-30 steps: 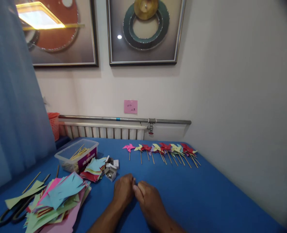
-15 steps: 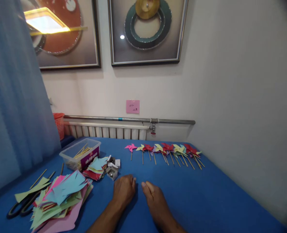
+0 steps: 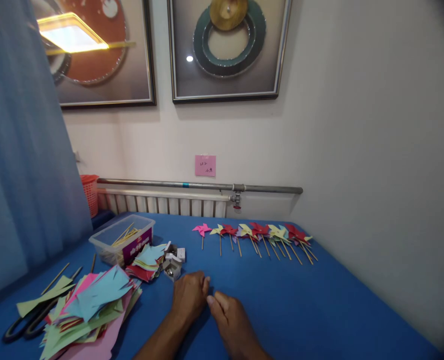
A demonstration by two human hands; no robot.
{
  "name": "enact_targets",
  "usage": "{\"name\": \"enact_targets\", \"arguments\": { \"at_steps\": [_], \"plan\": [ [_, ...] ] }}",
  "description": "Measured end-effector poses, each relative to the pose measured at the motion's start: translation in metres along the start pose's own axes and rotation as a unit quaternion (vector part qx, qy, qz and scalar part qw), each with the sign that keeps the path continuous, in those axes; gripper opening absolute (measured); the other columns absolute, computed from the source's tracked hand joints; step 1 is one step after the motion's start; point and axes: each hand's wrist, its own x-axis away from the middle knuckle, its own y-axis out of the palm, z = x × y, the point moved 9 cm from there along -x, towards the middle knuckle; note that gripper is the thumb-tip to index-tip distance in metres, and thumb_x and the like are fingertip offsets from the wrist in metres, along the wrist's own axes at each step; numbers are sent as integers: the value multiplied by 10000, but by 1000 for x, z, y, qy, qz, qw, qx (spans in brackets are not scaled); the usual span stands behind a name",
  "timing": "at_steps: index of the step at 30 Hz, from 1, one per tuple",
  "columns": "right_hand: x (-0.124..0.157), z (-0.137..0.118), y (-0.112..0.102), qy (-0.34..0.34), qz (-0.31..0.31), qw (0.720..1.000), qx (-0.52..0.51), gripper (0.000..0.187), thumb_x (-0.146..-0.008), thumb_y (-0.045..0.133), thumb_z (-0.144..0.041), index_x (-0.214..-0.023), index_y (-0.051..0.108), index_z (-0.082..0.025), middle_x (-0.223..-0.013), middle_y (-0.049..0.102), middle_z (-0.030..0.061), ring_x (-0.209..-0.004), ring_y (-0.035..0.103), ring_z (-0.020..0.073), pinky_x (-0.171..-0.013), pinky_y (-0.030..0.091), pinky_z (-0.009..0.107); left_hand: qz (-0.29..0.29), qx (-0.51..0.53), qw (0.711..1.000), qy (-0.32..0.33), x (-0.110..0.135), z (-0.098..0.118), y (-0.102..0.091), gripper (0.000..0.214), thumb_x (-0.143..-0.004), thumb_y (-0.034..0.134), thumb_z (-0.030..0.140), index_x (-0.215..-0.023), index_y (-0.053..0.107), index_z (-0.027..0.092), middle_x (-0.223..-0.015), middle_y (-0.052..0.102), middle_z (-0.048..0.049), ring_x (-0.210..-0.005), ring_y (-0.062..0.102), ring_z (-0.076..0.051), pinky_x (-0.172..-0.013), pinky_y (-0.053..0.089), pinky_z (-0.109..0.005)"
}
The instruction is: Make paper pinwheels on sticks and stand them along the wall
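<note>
My left hand rests knuckles-up on the blue table, its fingers curled under, with nothing visible in them. My right hand lies beside it, fingers pressed together and curled, fingertips almost touching the left hand. Just beyond the left hand sit small white boxes and a small stack of cut coloured paper. A row of several paper pinwheels on sticks lies further back, out of reach of both hands.
A large pile of coloured paper pieces lies at the left, with black scissors partly under it. A clear plastic tub of wooden sticks stands behind. Loose sticks, a blue curtain, a radiator and the wall bound the table.
Half a second ago my hands were slightly apart; the right hand has since slid left so its fingertips are close to the left hand again. The view shifted slightly.
</note>
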Motion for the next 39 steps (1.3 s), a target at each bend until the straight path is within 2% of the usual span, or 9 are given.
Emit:
{"name": "enact_targets", "arguments": {
  "at_steps": [8,17,25,39],
  "plan": [
    [1,-2,-1,-7,4,1000,27,397,-973,357,-423,-629,345,-225,-594,391,-61,-591,362,120,-569,244,269,14,0,1000,3,1,-1,-5,368,-993,397,367,-858,699,205,-872,760,-70,-804,691,-193,-650,325,-294],
    [0,2,1,5,0,1000,30,392,-963,361,-427,-626,321,-230,-586,355,-67,-585,341,121,-565,231,268,-11,2,1000,-6,1,-2,-6,382,-996,388,367,-887,713,200,-932,763,-81,-864,691,-195,-691,354,-291],
    [1,-2,-3,-5,18,1000,17,388,-953,414,-383,-604,351,-226,-568,391,-61,-569,359,122,-555,244,268,-7,-1,1000,-7,0,-3,-4,382,-994,384,372,-902,712,201,-933,763,-86,-850,688,-201,-693,362,-293],
    [0,-2,0,0,-3,1000,27,391,-957,370,-442,-629,329,-235,-577,363,-62,-585,352,126,-559,251,265,1,-3,1000,-5,0,-4,-7,375,-987,390,370,-881,708,201,-925,760,-79,-854,695,-205,-700,385,-290]
  ]
}}
